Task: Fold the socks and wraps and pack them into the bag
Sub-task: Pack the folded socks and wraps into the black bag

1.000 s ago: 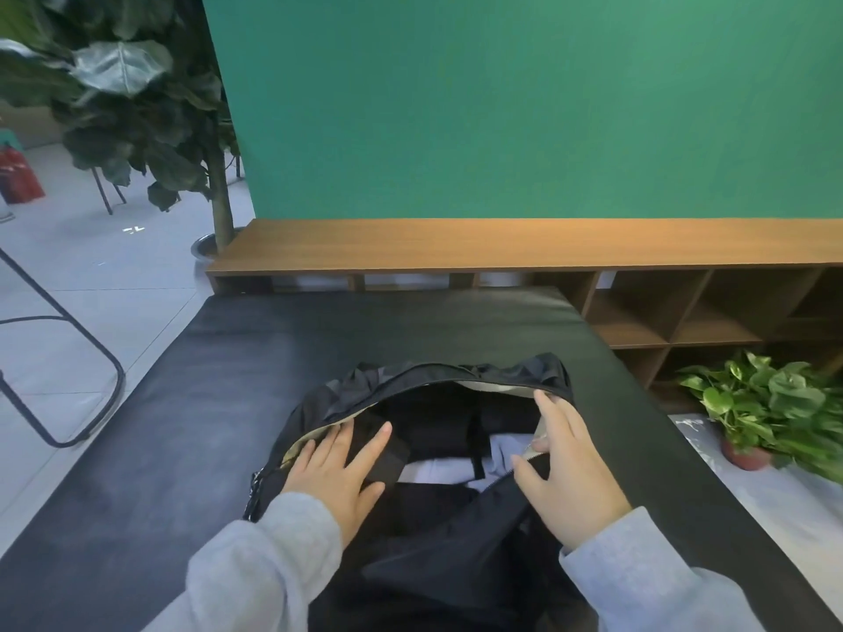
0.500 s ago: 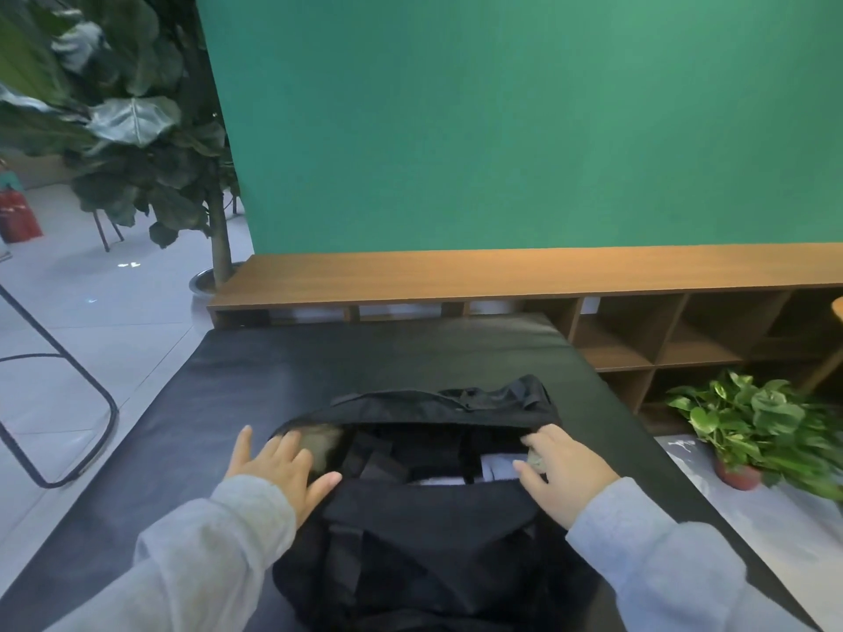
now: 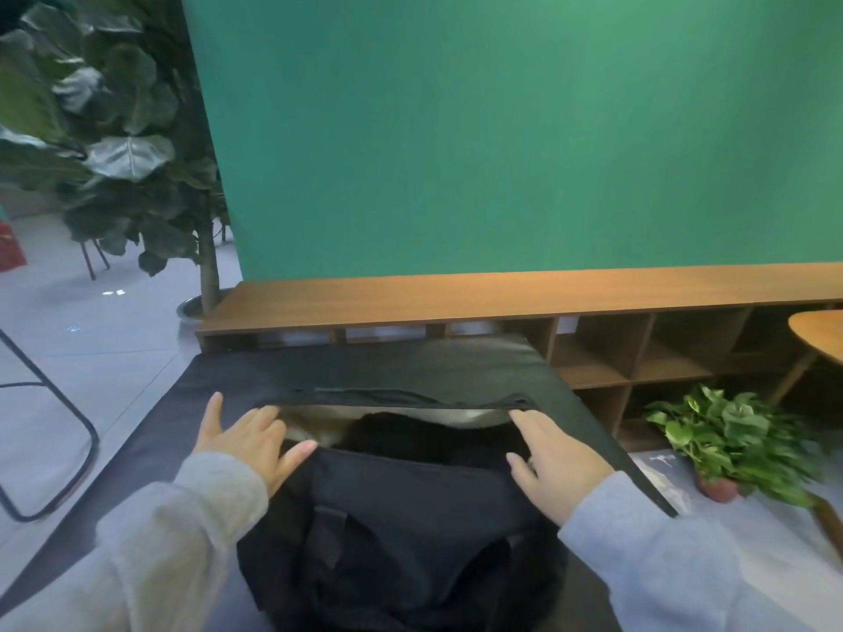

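A black fabric duffel bag (image 3: 410, 517) sits on the dark padded table (image 3: 365, 367), right in front of the person, with its mouth facing up and held wide. The far lip of the opening stretches in a flat dark band from one hand to the other, and a pale lining shows just beneath it.

The left hand (image 3: 248, 437) lies at the left end of the opening, fingers straight and spread, thumb laid across the near edge of the bag, the little finger splayed out over the table. It presses flat on the fabric, nothing clamped in it. The right hand (image 3: 554, 458) sits at the right end, fingers out straight with the tips reaching the far lip, thumb pointing in along the near edge. Flat again, fingers apart, no pinch on anything. Both arms wear light grey sleeves (image 3: 638, 540).

Inside the bag a dark bundled mass (image 3: 401, 431) fills the middle; it is too dark and blurred to say whether it is socks or wraps. A strap and loop run down the near side panel.

Behind the table stands a long wooden bench with open cubbies (image 3: 502, 294), backed by a green screen (image 3: 502, 130). A big-leafed potted tree (image 3: 118, 143) stands at far left, and a small leafy plant in a reddish pot (image 3: 730, 435) sits on the floor at right.
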Demonstrator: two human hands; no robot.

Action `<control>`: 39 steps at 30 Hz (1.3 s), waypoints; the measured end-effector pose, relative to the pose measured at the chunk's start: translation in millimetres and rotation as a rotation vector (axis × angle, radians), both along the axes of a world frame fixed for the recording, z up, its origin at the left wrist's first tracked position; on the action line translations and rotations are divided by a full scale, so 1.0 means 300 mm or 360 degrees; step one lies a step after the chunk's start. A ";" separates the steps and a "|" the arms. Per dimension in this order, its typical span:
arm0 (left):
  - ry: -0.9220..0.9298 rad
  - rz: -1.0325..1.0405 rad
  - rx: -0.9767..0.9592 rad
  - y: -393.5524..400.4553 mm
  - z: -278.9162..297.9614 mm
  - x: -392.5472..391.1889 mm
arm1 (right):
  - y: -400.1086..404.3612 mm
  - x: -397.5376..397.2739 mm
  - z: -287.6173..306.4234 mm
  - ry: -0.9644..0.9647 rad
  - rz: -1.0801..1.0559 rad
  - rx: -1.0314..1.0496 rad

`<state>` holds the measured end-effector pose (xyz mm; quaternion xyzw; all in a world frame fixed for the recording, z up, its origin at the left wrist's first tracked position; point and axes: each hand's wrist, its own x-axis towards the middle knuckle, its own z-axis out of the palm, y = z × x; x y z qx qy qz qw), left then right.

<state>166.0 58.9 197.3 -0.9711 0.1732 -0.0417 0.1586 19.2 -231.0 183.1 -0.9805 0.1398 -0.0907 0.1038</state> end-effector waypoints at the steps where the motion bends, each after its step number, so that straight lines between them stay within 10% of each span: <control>1: 0.0020 0.0003 -0.0012 0.003 -0.010 -0.006 | 0.007 -0.004 -0.009 -0.0012 0.0031 0.0010; 10: 0.0070 -0.0123 -0.0294 -0.073 -0.069 -0.116 | 0.029 -0.058 -0.074 -0.1268 0.0335 0.0473; 16: 0.0196 -0.0329 -0.0492 -0.215 -0.092 -0.199 | 0.004 -0.025 -0.183 -0.0655 -0.0132 0.1282; 22: 0.0309 -0.0580 -0.0690 -0.367 -0.061 -0.258 | 0.021 0.010 -0.183 -0.0727 -0.0353 0.1783; 39: 0.0297 -0.0927 -0.0488 -0.720 0.003 -0.302 | -0.065 -0.052 -0.136 -0.0800 -0.0343 0.1511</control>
